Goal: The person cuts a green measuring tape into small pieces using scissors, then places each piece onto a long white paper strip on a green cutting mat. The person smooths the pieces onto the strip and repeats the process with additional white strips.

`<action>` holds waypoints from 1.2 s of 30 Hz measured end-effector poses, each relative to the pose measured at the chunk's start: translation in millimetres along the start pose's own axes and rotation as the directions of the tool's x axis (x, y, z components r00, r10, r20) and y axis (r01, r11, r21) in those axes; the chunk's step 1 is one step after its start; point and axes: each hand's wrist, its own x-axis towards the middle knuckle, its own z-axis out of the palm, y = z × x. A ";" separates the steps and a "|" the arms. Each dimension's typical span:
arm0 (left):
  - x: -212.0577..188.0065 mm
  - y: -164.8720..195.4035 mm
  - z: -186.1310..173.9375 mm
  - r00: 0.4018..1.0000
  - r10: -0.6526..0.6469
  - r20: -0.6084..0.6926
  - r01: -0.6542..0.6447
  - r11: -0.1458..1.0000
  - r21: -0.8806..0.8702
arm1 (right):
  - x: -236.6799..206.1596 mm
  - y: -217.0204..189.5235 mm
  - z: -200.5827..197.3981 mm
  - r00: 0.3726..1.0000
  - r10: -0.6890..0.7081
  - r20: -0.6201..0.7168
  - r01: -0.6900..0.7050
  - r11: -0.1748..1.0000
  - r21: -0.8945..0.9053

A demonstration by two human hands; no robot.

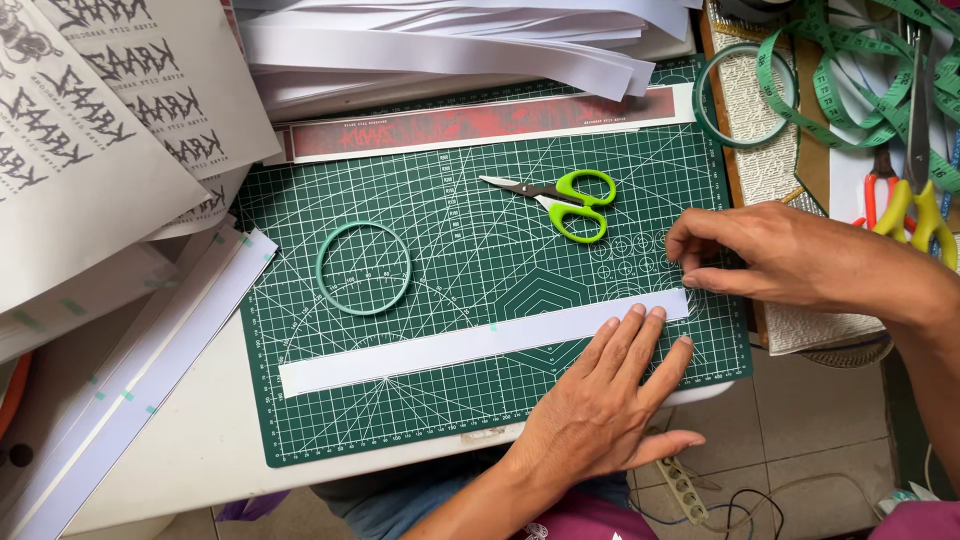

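While pinned, paper strip [450,350] lengthwise left-right.

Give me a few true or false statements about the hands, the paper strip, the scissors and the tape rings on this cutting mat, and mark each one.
1. The left hand lies flat on the white strip. True.
2. The right hand holds the green scissors. False: they lie untouched on the mat, and the fingertips pinch at the strip's right end.
3. A tape ring lies on the mat left of the scissors. True.
4. The strip is rolled up. False: it lies flat across the mat.
5. The measuring tape is red. False: it is green.
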 end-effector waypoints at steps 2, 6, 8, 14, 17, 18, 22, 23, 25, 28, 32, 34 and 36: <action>1.6 -0.1 0.0 1.000 -0.001 -0.001 0.001 1.000 -0.005 | 0.9 2.1 -0.6 1.000 -0.017 0.000 0.017 1.000 0.010; 2.7 -0.3 -1.2 1.000 -0.002 -0.003 0.002 1.000 -0.004 | 1.8 1.2 -1.6 0.999 0.027 0.046 -0.025 0.998 -0.049; 3.2 -0.5 -1.2 1.000 -0.003 -0.002 0.003 1.000 -0.002 | 1.8 -2.1 -2.0 0.996 0.048 0.081 -0.043 0.997 -0.065; 2.9 -0.5 1.3 1.000 -0.003 -0.004 0.003 1.000 0.017 | 6.8 -19.5 -7.2 0.989 -0.069 0.133 0.098 0.968 -0.232; 1.6 -1.1 2.2 1.000 -0.004 -0.009 0.004 1.000 0.029 | 9.4 -29.4 -10.8 0.980 0.027 0.196 0.034 0.954 -0.298; 1.7 -1.1 2.6 1.000 -0.003 -0.011 0.003 0.999 0.034 | 12.4 -32.9 -10.1 0.973 0.061 0.225 0.018 0.943 -0.331; 2.9 -1.9 3.6 1.000 0.007 -0.019 -0.006 0.998 0.068 | 18.5 -39.7 -10.0 0.961 0.063 0.268 0.049 0.920 -0.390; 3.0 -2.4 3.3 1.000 0.011 -0.019 -0.009 0.997 0.081 | 19.4 -40.1 -10.0 0.964 0.027 0.264 0.079 0.920 -0.385; 3.1 -2.0 2.6 1.000 0.007 -0.021 -0.005 0.997 0.079 | 19.4 -40.0 -9.5 0.957 0.060 0.285 0.067 0.907 -0.415; 3.7 -2.1 1.5 1.000 0.003 -0.030 -0.001 0.998 0.064 | 19.9 -39.6 -11.2 0.959 -0.020 0.284 0.132 0.915 -0.381; 2.7 -3.4 -0.2 0.999 0.003 -0.041 0.001 0.996 0.089 | 21.3 -43.2 -14.4 0.943 0.091 0.320 0.064 0.894 -0.443; 2.7 -3.7 -0.9 0.999 -0.005 -0.047 0.008 0.997 0.078 | 22.8 -46.5 -15.5 0.937 0.121 0.327 0.028 0.908 -0.418; 3.1 -3.6 -1.2 0.999 -0.005 -0.048 0.009 0.997 0.074 | 23.3 -49.5 -16.1 0.936 0.121 0.332 0.032 0.906 -0.422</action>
